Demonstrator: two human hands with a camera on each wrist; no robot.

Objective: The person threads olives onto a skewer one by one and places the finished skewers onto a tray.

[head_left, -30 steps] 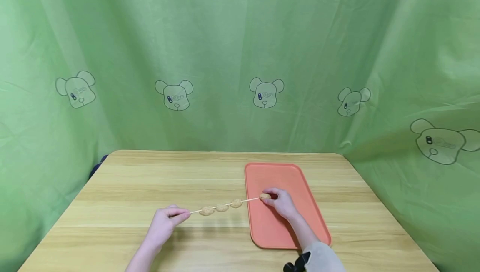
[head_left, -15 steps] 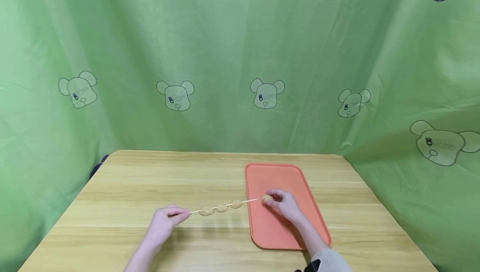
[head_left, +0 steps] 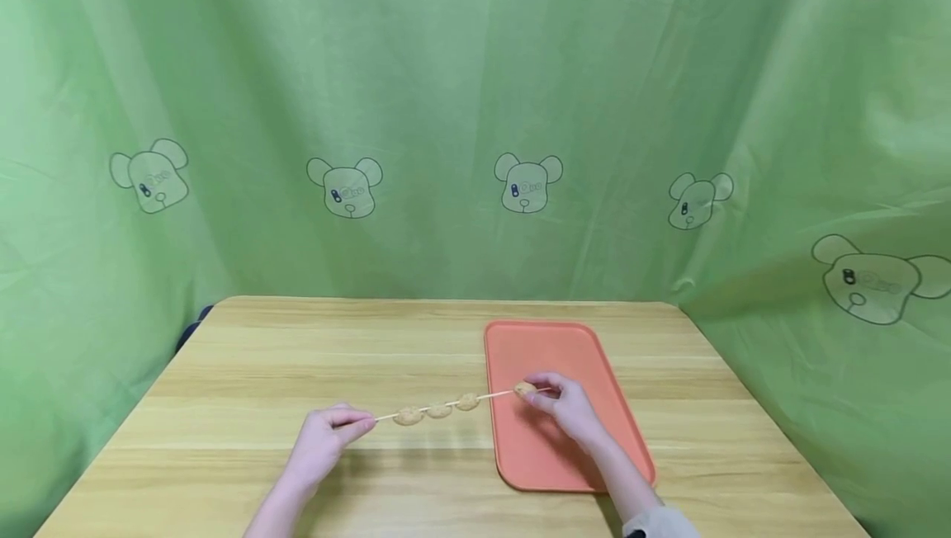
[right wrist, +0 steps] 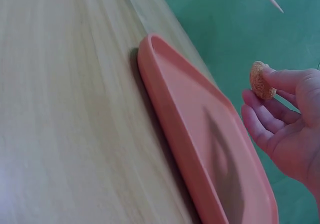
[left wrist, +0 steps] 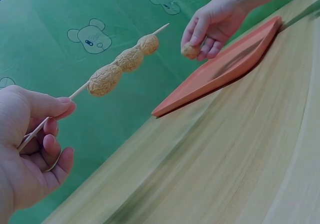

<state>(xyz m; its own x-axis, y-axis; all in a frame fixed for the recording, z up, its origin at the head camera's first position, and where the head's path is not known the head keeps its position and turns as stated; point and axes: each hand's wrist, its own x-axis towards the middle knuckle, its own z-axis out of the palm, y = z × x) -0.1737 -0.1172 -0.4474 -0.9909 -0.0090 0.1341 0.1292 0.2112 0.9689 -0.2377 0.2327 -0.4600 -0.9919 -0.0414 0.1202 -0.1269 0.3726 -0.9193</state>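
A thin wooden skewer (left wrist: 79, 91) carries three tan, wrinkled balls (left wrist: 129, 59). My left hand (head_left: 324, 441) pinches its rear end between thumb and index finger, and the pointed tip slants up to the right. Over the orange tray (head_left: 550, 464), my right hand (head_left: 570, 414) pinches one loose tan ball (right wrist: 260, 79) with thumb and fingers. Both wrist views show the skewer's tip apart from this ball. In the head view the two overlap in line, and the fingers partly cover the ball.
The tray lies on the right half of a light wooden table (head_left: 297, 365). A green curtain (head_left: 431, 109) with printed bear heads hangs behind the table and along its sides.
My right hand first drew its ball slightly right from the skewer's tip, then came back left. The left hand and skewer have stayed nearly still.
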